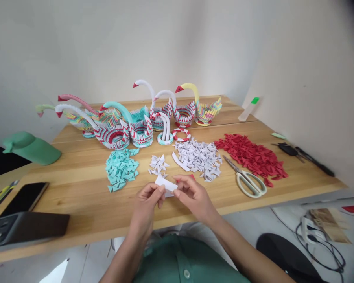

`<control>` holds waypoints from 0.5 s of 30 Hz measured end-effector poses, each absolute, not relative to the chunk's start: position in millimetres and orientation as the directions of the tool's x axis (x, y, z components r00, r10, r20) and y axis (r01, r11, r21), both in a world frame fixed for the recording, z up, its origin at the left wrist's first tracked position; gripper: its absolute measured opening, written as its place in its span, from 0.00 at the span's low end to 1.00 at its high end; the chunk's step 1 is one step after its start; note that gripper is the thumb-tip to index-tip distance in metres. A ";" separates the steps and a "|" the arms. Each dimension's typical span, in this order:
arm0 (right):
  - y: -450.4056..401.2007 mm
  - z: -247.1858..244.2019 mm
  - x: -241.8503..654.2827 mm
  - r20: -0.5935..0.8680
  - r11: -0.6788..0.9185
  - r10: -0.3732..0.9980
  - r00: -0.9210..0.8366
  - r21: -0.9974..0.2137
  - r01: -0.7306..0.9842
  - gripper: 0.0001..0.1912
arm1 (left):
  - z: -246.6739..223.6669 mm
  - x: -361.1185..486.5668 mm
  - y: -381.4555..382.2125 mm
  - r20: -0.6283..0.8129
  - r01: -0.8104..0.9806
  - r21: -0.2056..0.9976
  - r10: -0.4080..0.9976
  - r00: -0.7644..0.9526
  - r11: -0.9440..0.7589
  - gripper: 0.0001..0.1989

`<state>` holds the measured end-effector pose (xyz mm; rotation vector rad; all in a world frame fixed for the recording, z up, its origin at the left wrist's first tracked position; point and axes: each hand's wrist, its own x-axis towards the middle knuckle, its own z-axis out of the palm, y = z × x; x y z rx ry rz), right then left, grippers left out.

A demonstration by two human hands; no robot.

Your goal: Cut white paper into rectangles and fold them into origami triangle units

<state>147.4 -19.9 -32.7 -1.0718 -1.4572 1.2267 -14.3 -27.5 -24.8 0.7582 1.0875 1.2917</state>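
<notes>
Between my two hands is a small strip of white paper (166,183), held above the table's front edge. My left hand (150,198) pinches its left end between thumb and fingers. At the right end, my right hand (194,196) pinches the paper the same way. More white paper and a bit of red paper (191,177) show beneath and behind the hands, partly hidden. Just beyond lies a small group of folded white paper triangles (158,164). A larger white pile (199,157) is to its right, with a turquoise pile (122,169) to the left.
Several folded-paper swans (115,133) stand at the back. A red pile (252,155) and scissors (249,181) lie on the right of the wooden table (85,204). On the left are a green bottle (32,147), a phone (25,198) and a dark box-like object (29,228).
</notes>
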 end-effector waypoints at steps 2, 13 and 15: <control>-21.5 -28.8 159.7 0.140 0.171 0.970 -0.198 -0.974 0.149 0.15 | -20.5 -19.4 -28.0 -0.219 -0.355 0.914 0.975 -0.025 0.196 0.15; -0.8 -5.6 172.0 0.575 0.775 0.620 -0.534 -0.555 0.301 0.08 | -20.5 -27.1 -32.1 -0.224 -0.241 0.934 0.957 0.183 0.265 0.15; 4.3 -5.8 168.9 0.568 0.775 0.610 -0.553 -0.573 0.266 0.07 | -22.6 -28.2 -31.6 -0.202 -0.150 0.962 0.963 0.179 0.229 0.15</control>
